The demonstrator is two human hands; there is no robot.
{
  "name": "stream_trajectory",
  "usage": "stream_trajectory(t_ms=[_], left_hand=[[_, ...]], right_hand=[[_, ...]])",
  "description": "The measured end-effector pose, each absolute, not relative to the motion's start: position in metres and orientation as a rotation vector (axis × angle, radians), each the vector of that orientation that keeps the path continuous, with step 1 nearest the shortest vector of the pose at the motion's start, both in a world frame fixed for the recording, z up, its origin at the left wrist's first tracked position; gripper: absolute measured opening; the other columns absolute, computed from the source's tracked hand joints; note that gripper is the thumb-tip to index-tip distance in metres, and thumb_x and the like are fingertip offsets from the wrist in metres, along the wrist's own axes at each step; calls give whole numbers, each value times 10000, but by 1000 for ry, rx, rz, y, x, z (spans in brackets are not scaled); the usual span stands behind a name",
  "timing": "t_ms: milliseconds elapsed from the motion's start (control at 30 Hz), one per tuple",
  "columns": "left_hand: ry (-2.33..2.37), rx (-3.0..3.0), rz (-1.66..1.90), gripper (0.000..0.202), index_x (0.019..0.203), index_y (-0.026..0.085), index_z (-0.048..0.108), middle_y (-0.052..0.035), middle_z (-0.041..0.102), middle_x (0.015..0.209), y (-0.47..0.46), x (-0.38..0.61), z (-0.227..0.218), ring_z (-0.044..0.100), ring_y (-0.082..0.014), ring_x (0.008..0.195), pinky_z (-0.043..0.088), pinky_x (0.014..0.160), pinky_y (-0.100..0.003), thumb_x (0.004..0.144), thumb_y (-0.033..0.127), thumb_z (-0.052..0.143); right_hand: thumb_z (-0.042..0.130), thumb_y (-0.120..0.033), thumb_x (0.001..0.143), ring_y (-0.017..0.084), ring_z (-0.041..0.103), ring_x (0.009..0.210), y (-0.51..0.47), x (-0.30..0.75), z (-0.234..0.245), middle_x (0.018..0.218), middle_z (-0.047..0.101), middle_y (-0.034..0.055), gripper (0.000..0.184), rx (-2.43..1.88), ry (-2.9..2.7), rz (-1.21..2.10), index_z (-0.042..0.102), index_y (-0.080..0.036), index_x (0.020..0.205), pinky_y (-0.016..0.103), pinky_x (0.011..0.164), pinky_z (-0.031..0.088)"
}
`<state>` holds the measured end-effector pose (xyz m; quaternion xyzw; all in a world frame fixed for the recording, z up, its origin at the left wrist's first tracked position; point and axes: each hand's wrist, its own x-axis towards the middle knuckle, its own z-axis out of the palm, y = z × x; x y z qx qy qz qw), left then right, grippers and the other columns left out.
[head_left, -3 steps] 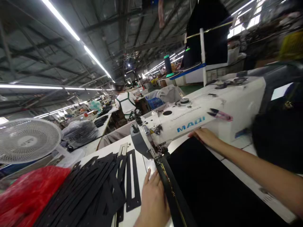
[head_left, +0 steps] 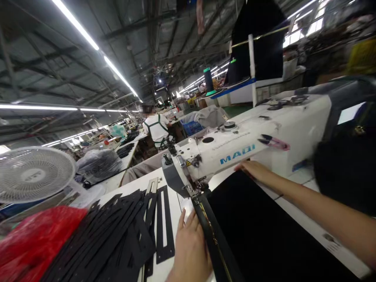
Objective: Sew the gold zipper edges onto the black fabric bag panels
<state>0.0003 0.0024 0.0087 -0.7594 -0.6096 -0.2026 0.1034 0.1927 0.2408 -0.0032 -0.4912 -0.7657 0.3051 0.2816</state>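
Left hand (head_left: 190, 246): stayed flat and open beside the zipper strip (head_left: 212, 237), gripping nothing.
Right hand (head_left: 255, 169): unmoved, open palm on my black fabric (head_left: 258, 227).

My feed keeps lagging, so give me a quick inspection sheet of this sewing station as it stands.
Surface: white table, largely covered by fabric and cut parts.
Job's things: black fabric, its zipper edge running under the foot of the sewing machine.
Clutter: stack of black cut frames, red mesh bundle, pink snips lying on the machine.
Grippers: left hand flat beside the zipper; right hand flat at the fabric's far edge.
Cables: nothing seen.
Surroundings: fan, thread cone, a co-worker at another table.
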Motion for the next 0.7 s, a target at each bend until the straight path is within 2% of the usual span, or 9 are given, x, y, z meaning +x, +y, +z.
stream_trajectory(t_ms=[133, 233, 300, 367, 433, 500, 567, 633, 700], left_hand=[[-1897, -2277, -484, 617, 1289, 164, 479, -88, 587, 1228, 2, 5, 21, 480, -271, 1191, 264, 1076, -517, 672, 143, 487], [-1998, -2246, -453, 596, 1263, 151, 509, -89, 579, 1240, -1, 11, 25, 464, -270, 1208, 248, 1084, -519, 669, 106, 467], [-2038, -2217, -476, 584, 1249, 167, 524, -77, 573, 1250, -2, 14, 25, 454, -270, 1217, 262, 1075, -525, 673, 95, 460], [-2062, -2193, -514, 571, 1236, 178, 535, -70, 572, 1251, -3, 15, 23, 453, -276, 1217, 274, 1066, -533, 674, 100, 469], [-2069, -2184, -555, 553, 1217, 175, 548, -75, 577, 1243, -3, 14, 22, 454, -283, 1213, 268, 1066, -539, 672, 111, 484], [-2057, -2183, -608, 540, 1205, 173, 551, -75, 586, 1229, -3, 13, 20, 462, -284, 1203, 264, 1066, -542, 672, 113, 488], [-2019, -2175, -689, 519, 1188, 181, 549, -76, 600, 1200, -4, 12, 16, 483, -280, 1176, 281, 1051, -547, 679, 110, 481], [-1992, -2101, -799, 440, 1124, 165, 563, -104, 616, 1134, -5, 9, 10, 524, -282, 1109, 338, 1004, -550, 695, 119, 471], [-1979, -1991, -891, 358, 1062, 135, 555, -147, 597, 1096, -6, 6, 1, 541, -291, 1058, 401, 944, -540, 714, 138, 470]], right_hand=[[431, -281, 878, 285, 607, 776, 226, 184, -5, 799, 655, 121, 223, -1369, -2357, 420, 588, -136, 941, 349, 660, 396], [370, -217, 907, 296, 611, 742, 221, 177, 0, 773, 652, 144, 244, -1337, -2513, 185, 560, -100, 1007, 378, 660, 398], [358, -139, 895, 294, 606, 794, 215, 173, 9, 812, 649, 161, 244, -1285, -2564, 56, 564, -79, 1013, 392, 700, 404], [368, -51, 852, 302, 570, 925, 199, 168, 20, 936, 629, 195, 264, -1203, -2582, -63, 571, -60, 1021, 421, 788, 388], [408, -50, 835, 290, 511, 1035, 172, 164, 29, 1075, 584, 185, 258, -1059, -2611, -144, 587, -88, 1017, 422, 871, 358], [465, -131, 848, 243, 492, 1054, 139, 160, 30, 1122, 567, 116, 218, -799, -2661, -85, 598, -154, 1019, 378, 897, 367], [481, -146, 844, 210, 476, 1081, 108, 156, 24, 1149, 555, 83, 272, -456, -2634, 151, 571, -182, 1097, 360, 916, 381], [451, -131, 850, 201, 466, 1110, 89, 153, 14, 1174, 546, 87, 289, -286, -2552, 319, 559, -173, 1115, 376, 946, 382], [415, -126, 859, 204, 483, 1103, 82, 151, 4, 1164, 555, 106, 238, -308, -2485, 398, 587, -153, 1022, 393, 957, 394]])
